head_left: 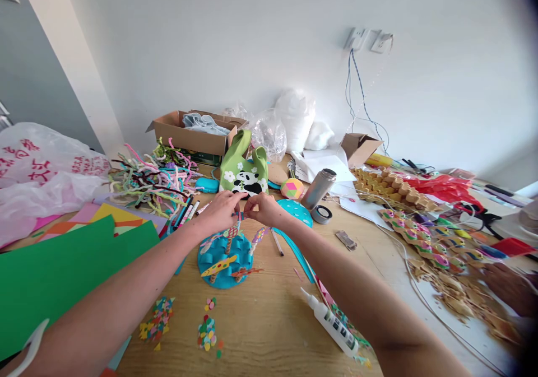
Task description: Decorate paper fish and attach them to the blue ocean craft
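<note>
My left hand [219, 210] and my right hand [265, 209] meet above a round blue paper craft [225, 256]. Between their pinched fingertips is a small strip of blue and reddish paper [239, 216], mostly covered by the fingers. Curled blue paper loops fill the craft. Several patterned paper fish stand up from it, among them a yellow fish [219, 266] and an orange one [246, 273]. Just beyond my hands stands a green panda bag [244, 178]. A pen [277, 242] lies right of the craft.
Small paper triangles [157, 318] and dots [207, 332] lie in front. A white glue bottle [332, 321] rests under my right forearm. Green paper sheets [63, 279] and pipe cleaners [153, 181] are left. A metal flask [319, 188] stands behind. Another person's hand [510, 287] is far right.
</note>
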`<state>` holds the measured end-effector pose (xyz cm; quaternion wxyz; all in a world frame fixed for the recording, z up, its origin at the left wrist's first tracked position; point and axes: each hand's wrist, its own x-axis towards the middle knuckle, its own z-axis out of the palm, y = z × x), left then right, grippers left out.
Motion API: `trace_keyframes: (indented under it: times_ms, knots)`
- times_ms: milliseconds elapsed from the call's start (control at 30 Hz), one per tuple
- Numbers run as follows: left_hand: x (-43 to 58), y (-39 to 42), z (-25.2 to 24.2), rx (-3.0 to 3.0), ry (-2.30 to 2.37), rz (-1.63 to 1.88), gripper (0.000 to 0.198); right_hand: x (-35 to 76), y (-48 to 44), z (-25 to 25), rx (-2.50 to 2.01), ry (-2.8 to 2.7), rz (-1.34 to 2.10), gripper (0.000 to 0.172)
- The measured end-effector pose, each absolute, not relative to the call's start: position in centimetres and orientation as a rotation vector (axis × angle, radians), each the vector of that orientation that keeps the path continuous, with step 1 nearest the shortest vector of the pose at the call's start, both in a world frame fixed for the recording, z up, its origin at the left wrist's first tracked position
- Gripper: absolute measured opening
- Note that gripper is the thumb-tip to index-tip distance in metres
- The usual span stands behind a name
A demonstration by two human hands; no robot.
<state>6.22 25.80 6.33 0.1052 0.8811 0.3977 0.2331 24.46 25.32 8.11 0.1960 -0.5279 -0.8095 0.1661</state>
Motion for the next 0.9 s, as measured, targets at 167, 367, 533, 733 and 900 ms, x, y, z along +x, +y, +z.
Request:
trace_keyframes:
  times_ms: [167,367,533,733,900]
  knots:
    - [6.3,25.8,6.3,2.602,1.182,0.68,0.061,24.4,25.3,8.0,-1.48,-2.303,0.437,0.006]
    - [6.4,25.8,6.2,2.609,1.187,0.679,0.064,24.2,25.0,8.6,-1.544,-2.36,0.419,0.012]
    - [6.2,26.2,5.9,2.611,1.166,0.689,0.065,23.6,25.0,9.1,-1.624,-2.451,0.359,0.012]
    - [6.2,26.5,5.9,2.582,1.158,0.684,0.063,22.7,25.4,9.4,-1.671,-2.57,0.211,0.018]
    - [6.3,26.7,5.9,2.537,1.149,0.678,0.061,22.5,25.5,9.3,-1.67,-2.583,0.184,0.018]
